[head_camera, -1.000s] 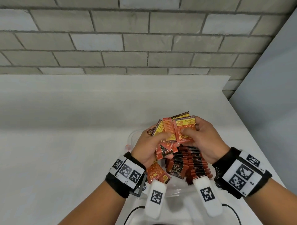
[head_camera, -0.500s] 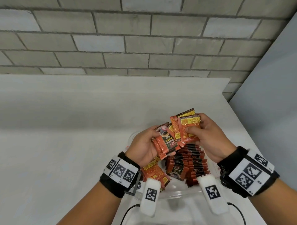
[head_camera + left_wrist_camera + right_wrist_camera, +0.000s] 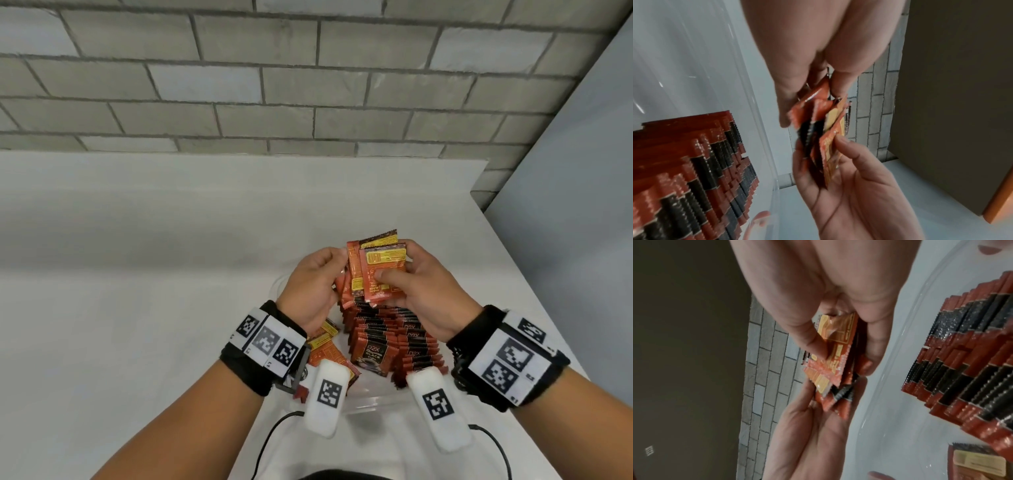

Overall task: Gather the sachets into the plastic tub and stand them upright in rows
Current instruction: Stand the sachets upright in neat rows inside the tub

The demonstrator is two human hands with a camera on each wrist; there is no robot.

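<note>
The right hand (image 3: 423,291) has its thumb pressed flat on the front of a small bunch of sachets (image 3: 371,270), fingers curled round the back, so the bunch is pinched upright above the plastic tub (image 3: 368,401); the left hand (image 3: 313,289) closes on the same bunch from the other side, fingers bent round its left edge. From the left wrist view the bunch (image 3: 824,129) shows edge-on, orange and black packets fanned a little between the two hands, and the right wrist view shows the same fan (image 3: 835,363) with the thumb lying on a yellow label. Below the hands, inside the clear tub, rows of sachets (image 3: 397,342) stand upright, packed tight one behind another, red and black tops stepped like stairs; one at the front faces the person with a dark printed panel. To the left of those rows, a few loose sachets (image 3: 323,342) lie flat or tilted in the tub, partly hidden under the left wrist. The tub sits at the near edge of the white counter (image 3: 137,291), and behind it runs a grey brick wall (image 3: 308,85)
</note>
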